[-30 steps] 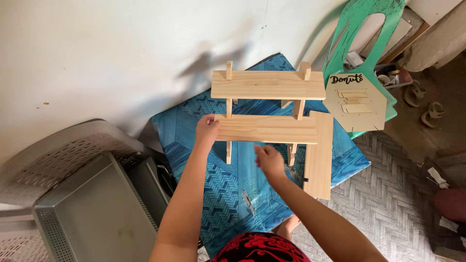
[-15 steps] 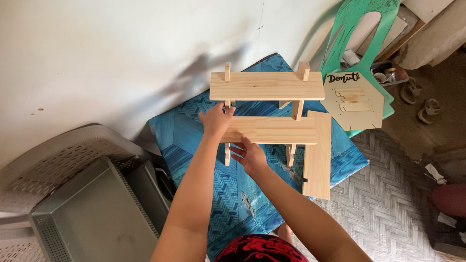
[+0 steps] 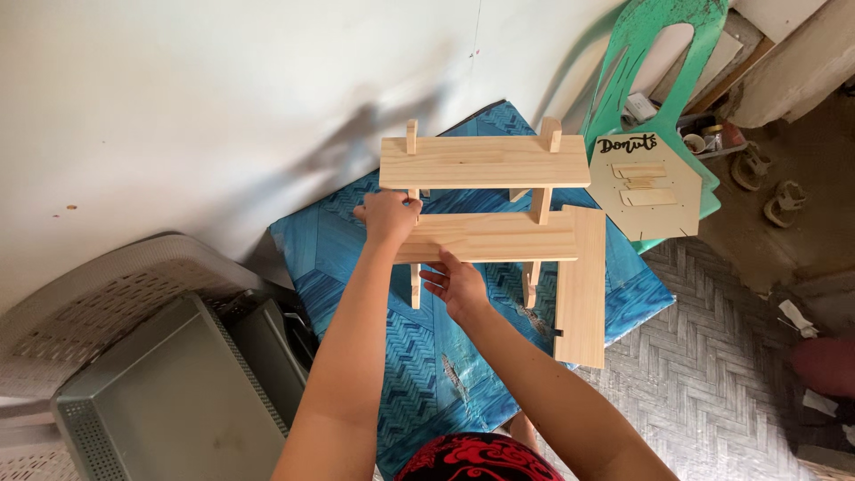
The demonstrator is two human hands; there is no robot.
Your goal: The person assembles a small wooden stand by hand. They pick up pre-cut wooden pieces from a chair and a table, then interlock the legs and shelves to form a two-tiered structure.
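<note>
Pine shelving — a small wooden rack (image 3: 485,200) of two flat boards joined by thin upright pegs — lies on a blue patterned tabletop (image 3: 374,294), just ahead of both hands. The left hand (image 3: 389,216) is closed over the left end of the lower board (image 3: 490,237), fingers wrapped around its edge beside the left peg. The right hand (image 3: 459,285) sits just below that board's near edge, fingers half open and only brushing the wood, gripping nothing as far as the view shows. Beyond the left hand lies the upper board (image 3: 484,162), its two pegs poking past the far edge. To the right of the right hand a loose upright plank (image 3: 580,285) lies against the end of the lower board. The work appears to be seating or squaring the lower board on its pegs; doing this well probably means keeping the left hand firm as an anchor while the right presses evenly along the edge, so the board stays level and the thin pegs are not levered sideways. Farther right of the hands a green plastic chair (image 3: 655,53) carries a hexagonal wooden sign (image 3: 643,187); to the left of the left arm stand a grey plastic bin (image 3: 169,401) and a pale perforated chair (image 3: 116,285).
</note>
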